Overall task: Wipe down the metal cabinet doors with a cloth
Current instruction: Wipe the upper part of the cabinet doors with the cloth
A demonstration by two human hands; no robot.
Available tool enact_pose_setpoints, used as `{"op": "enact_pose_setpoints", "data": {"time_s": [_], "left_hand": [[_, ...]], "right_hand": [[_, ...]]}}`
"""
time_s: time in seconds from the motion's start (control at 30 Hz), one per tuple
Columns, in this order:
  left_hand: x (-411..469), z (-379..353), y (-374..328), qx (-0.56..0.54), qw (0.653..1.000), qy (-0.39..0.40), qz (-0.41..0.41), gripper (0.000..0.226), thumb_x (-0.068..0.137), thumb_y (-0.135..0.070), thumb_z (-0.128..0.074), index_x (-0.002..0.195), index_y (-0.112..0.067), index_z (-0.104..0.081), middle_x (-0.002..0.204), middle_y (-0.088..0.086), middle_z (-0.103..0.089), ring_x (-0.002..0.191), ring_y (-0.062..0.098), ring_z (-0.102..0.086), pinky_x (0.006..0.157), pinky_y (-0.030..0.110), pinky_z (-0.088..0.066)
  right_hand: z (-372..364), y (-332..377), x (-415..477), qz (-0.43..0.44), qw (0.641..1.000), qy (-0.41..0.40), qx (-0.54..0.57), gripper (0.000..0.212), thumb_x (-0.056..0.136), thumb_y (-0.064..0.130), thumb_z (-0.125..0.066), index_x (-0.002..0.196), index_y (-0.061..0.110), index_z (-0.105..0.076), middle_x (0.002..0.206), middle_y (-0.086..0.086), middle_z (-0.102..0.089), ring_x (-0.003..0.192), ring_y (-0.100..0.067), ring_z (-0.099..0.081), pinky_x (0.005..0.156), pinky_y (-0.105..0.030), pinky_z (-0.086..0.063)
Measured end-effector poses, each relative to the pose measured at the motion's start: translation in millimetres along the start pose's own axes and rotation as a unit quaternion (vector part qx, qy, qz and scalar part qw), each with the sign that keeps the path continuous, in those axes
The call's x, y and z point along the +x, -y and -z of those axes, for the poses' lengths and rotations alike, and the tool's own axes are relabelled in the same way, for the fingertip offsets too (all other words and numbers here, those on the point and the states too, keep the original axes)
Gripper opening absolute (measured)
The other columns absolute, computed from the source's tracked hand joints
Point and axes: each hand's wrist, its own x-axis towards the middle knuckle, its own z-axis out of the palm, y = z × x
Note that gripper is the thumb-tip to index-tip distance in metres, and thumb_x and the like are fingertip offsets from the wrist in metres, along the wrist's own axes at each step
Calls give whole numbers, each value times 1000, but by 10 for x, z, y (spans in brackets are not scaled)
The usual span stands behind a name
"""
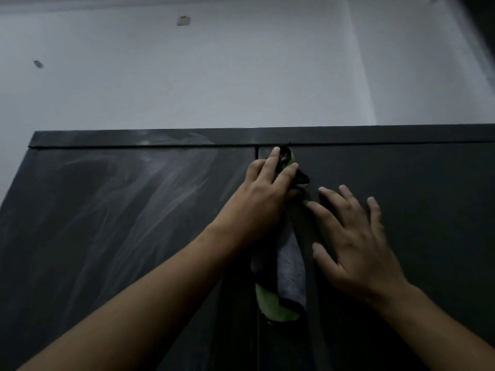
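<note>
Now left hand (263, 194) presses crumpled green-grey cloth (290, 266) on matte dark door (428, 183).

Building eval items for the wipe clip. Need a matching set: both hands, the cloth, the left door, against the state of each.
1 left hand
2 right hand
3 left door
4 cloth

A green and grey, hanging down
B streaked with whitish smears
C flat on right door, fingers spread
D pressing the cloth, up high

Pairs: 1-D, 2-C, 3-B, 4-A
</note>
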Motion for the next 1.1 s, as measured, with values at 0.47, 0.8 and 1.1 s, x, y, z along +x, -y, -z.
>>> {"op": "enact_pose_setpoints", "data": {"time_s": [0.47,0.8,1.1], "left_hand": [[184,445,1155,79,978,-141,133,55,90,-6,-55,143,-20,-52,150,6,-48,116,37,-40,97,47,-44],[331,405,1048,44,976,-175,124,56,89,-1,-45,144,-12,-46,122,11,-64,100,32,-46,91,35,-36],[214,509,1323,44,971,-169,163,36,95,-27,-62,131,-25,-57,122,7,-60,113,37,-48,86,40,-35]], "right_hand": [[-68,488,1089,-24,999,22,8,72,85,57,-21,155,38,-25,167,4,-7,155,-20,10,119,-61,11],[-166,536,1079,-24,999,4,-40,76,85,62,-15,156,36,-24,168,-1,-10,156,-26,4,119,-62,5],[-110,556,1129,16,996,39,-81,75,85,63,-23,151,29,-36,161,-14,-27,154,-36,-11,114,-71,8]]}}
